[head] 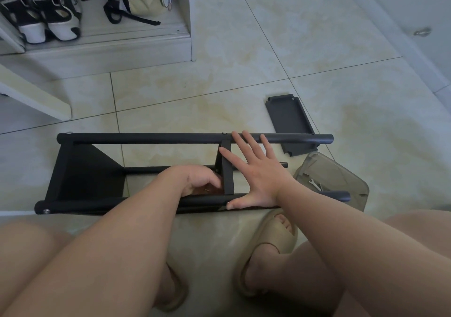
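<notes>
Indoors, black metal rack frame (146, 137) lies on its side on tiled floor (244, 48), just beyond seated person's knees. Right hand (256, 170) spread flat across frame, fingers straight: fingertips at far tube, thumb on near tube. Left hand (195, 180) curled inside frame against crosspiece (228, 170); whether it grips anything, cannot tell. Loose black panel (290, 121) lies far right, far tube's end crossing it. Small wrench (314, 184) in clear plastic container (341, 170), right.

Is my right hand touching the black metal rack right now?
Touching. The head view shows the right hand spread open on the rack, its thumb lying on the near tube and fingertips resting on the far tube.
</notes>
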Action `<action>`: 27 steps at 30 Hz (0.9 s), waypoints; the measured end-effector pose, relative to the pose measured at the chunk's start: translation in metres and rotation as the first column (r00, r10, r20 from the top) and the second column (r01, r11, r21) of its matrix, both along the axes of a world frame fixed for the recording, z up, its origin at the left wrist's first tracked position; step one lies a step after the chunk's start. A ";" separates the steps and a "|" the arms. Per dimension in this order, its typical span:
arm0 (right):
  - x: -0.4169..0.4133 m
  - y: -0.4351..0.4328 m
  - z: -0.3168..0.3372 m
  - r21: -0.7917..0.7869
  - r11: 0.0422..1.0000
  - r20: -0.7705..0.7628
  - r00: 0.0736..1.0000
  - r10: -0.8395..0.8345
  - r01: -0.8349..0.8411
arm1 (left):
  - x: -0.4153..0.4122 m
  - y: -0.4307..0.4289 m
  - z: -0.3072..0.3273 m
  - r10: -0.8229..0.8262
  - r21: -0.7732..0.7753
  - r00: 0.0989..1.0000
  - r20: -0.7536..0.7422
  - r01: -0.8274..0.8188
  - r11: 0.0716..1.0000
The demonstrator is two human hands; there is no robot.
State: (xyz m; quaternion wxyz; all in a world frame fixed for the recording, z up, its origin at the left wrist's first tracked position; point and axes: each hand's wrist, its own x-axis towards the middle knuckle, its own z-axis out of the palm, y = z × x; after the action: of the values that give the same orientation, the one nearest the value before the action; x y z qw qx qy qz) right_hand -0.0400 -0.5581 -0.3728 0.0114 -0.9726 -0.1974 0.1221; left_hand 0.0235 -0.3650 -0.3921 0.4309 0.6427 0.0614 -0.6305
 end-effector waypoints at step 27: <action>0.014 0.009 0.052 -0.051 0.926 0.113 0.923 -0.367 0.374 | 0.001 0.033 0.093 -0.617 0.651 0.353 0.703 0.030 0.759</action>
State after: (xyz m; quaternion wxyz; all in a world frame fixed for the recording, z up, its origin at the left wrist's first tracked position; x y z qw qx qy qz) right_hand -0.0265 -0.5493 -0.3208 -0.0105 -0.9971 -0.0057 0.0750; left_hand 0.0245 -0.3322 -0.2990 0.0561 0.9635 -0.1398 -0.2211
